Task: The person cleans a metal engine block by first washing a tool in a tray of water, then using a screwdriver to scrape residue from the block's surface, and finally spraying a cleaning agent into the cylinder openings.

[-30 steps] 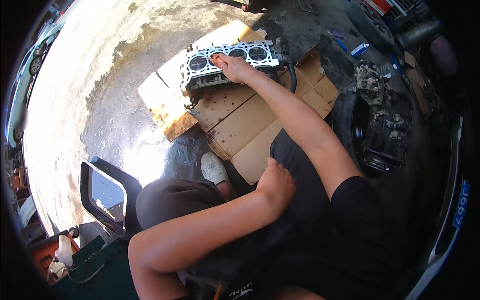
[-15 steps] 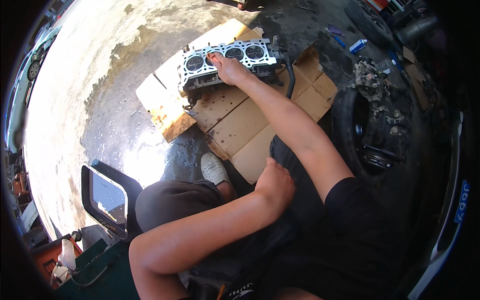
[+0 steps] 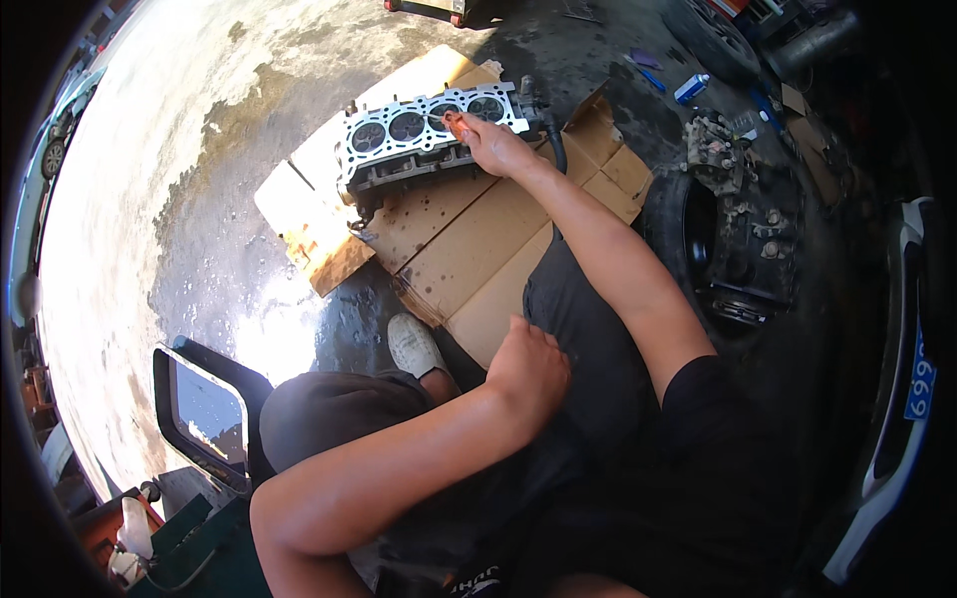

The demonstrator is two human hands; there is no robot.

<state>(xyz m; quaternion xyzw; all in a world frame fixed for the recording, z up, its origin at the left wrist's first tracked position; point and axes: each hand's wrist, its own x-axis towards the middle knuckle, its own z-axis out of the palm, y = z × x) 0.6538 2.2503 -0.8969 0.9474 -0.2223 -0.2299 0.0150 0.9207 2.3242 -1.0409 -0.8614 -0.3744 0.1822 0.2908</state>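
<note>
A grey metal cylinder head [image 3: 399, 149] with several round chambers lies on flattened brown cardboard [image 3: 469, 249] on the ground. My right hand [image 3: 495, 148] reaches out to it, shut on a small orange-handled tool [image 3: 452, 122] whose tip is pressed against the head's top face near its right end. My left hand [image 3: 528, 371] rests as a loose fist on my dark trouser leg and holds nothing. A white shoe [image 3: 412, 344] shows at the cardboard's near edge.
Wet, stained concrete [image 3: 179, 179] spreads to the left. A dark tyre with greasy engine parts [image 3: 733, 229] lies at the right, with a blue spray can [image 3: 691, 88] beyond it. A framed glass panel [image 3: 199, 414] leans at the lower left. A vehicle bumper [image 3: 902, 399] edges the right.
My right hand has slid a little to the right along the cylinder head's top. The left hand stays on my leg. The view has shifted slightly.
</note>
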